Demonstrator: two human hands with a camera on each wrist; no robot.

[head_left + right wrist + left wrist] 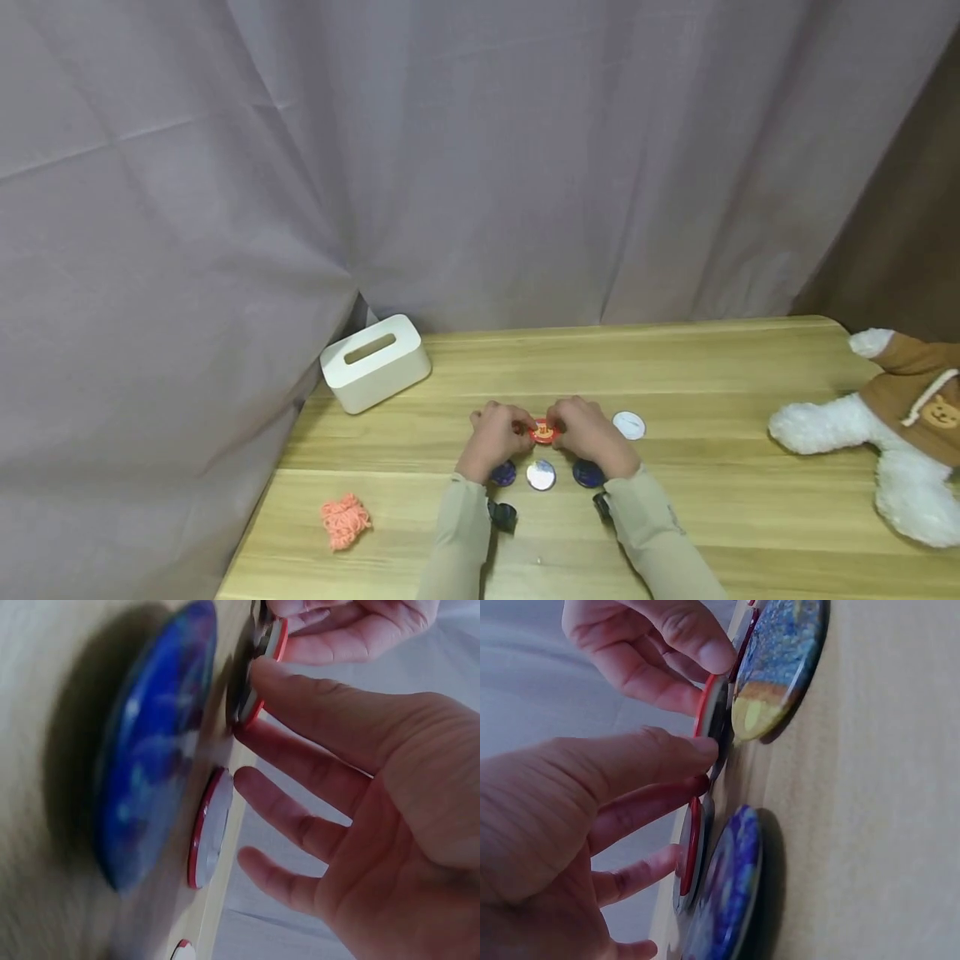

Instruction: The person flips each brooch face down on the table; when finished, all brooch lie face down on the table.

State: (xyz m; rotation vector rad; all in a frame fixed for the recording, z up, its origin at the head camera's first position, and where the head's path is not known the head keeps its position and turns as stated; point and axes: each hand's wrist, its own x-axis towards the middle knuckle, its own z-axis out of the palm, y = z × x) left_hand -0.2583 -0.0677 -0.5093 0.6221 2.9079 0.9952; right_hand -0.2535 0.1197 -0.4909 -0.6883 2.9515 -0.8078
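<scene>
My left hand (497, 435) and my right hand (588, 432) meet just beyond the shiny disc (541, 475); between them, on the far side of that disc, sits the red badge (543, 431), pinched at its left edge by my left thumb and forefinger, and at its right edge by my right pair; my other fingers are loosely spread. The badge is round, so it has no long axis to give; its red face with the yellow design points up, its dark underside down towards the table (712, 367), and it lies nearly level; I cannot tell whether it touches the wood.

A dark purple disc (503, 473) lies just left of the shiny disc, a dark blue disc (588, 473) just right of it; a white disc (628, 425) lies beyond it to the right; the pink yarn (346, 522) is well to its left and nearer me, the white box (375, 364) farther off on that side; a plush toy (900, 425) rests well to its right.
</scene>
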